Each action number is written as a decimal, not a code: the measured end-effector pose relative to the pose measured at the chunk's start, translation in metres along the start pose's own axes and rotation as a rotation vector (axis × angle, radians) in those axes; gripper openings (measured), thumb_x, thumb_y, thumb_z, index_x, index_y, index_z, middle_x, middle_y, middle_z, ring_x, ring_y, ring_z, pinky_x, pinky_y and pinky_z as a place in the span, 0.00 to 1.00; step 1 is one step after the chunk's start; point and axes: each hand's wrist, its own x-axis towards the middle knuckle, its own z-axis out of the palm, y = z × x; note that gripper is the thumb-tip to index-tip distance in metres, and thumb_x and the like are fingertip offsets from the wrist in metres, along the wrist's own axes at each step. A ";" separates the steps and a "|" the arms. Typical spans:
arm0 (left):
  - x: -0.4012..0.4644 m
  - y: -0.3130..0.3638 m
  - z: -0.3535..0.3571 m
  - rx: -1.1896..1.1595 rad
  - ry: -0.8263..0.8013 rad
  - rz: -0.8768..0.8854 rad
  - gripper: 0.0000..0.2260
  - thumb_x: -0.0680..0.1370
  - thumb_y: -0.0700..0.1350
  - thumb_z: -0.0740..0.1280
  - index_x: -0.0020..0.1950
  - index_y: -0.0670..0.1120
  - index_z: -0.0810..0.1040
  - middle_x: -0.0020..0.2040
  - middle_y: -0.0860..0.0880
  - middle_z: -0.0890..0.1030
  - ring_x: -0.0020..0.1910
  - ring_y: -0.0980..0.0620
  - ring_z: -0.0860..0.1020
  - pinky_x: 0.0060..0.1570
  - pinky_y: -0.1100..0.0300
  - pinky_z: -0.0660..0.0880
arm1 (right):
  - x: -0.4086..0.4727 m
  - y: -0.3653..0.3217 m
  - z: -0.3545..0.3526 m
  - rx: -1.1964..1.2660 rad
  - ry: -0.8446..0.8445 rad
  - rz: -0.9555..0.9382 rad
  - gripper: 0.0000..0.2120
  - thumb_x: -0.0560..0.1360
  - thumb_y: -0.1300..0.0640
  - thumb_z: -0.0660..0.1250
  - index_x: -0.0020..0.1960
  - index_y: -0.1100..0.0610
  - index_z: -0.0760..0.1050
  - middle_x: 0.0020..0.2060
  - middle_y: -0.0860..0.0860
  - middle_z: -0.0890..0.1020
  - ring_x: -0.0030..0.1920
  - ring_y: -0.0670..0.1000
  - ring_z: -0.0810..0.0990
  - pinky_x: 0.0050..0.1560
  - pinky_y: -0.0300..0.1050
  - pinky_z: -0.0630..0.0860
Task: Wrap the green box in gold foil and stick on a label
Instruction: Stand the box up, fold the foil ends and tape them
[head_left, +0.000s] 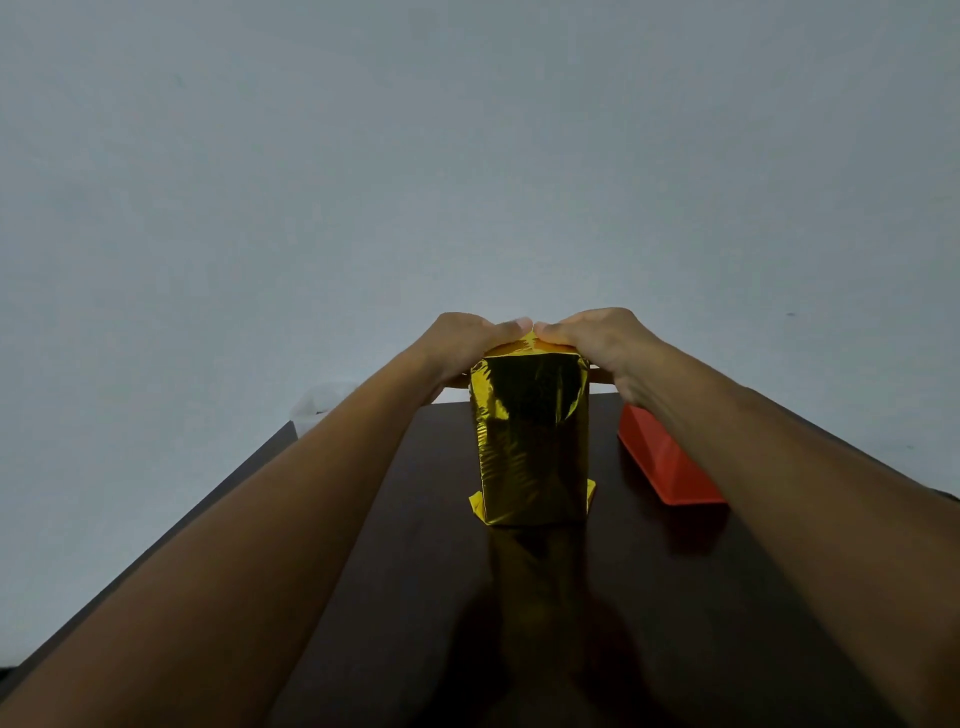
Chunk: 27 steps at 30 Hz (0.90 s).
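We stand the foil-wrapped box (530, 441) upright on the dark counter (597, 597); our left hand (467, 338) and right hand (597, 338) pinch its top fold, likely creasing it shut.

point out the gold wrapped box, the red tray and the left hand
gold wrapped box (530, 441), head view, middle of its near foil face
red tray (670, 467), head view, its sloping side wall
left hand (478, 338), head view, back of the hand at the box top

dim, flat light | foil (530, 436) glints | wide-angle edge stretch | slightly soft
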 end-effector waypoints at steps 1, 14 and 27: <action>0.001 0.000 -0.001 -0.012 -0.006 -0.014 0.23 0.75 0.63 0.71 0.56 0.45 0.80 0.55 0.43 0.82 0.54 0.45 0.81 0.57 0.50 0.80 | 0.002 0.001 0.000 -0.002 -0.001 -0.001 0.19 0.73 0.48 0.77 0.59 0.57 0.82 0.55 0.51 0.81 0.54 0.50 0.77 0.41 0.39 0.69; 0.010 0.002 -0.002 -0.076 -0.031 -0.135 0.21 0.76 0.58 0.72 0.59 0.43 0.78 0.52 0.43 0.81 0.49 0.47 0.80 0.49 0.55 0.79 | 0.003 0.017 -0.023 0.100 -0.075 -0.029 0.21 0.74 0.42 0.74 0.58 0.57 0.82 0.54 0.55 0.85 0.55 0.54 0.84 0.60 0.51 0.80; 0.014 -0.004 -0.001 -0.107 -0.024 -0.145 0.18 0.76 0.58 0.73 0.53 0.44 0.78 0.54 0.41 0.82 0.53 0.43 0.82 0.51 0.52 0.80 | 0.015 0.124 -0.086 -0.443 0.195 0.458 0.36 0.66 0.38 0.77 0.63 0.62 0.77 0.58 0.59 0.82 0.55 0.61 0.83 0.57 0.56 0.80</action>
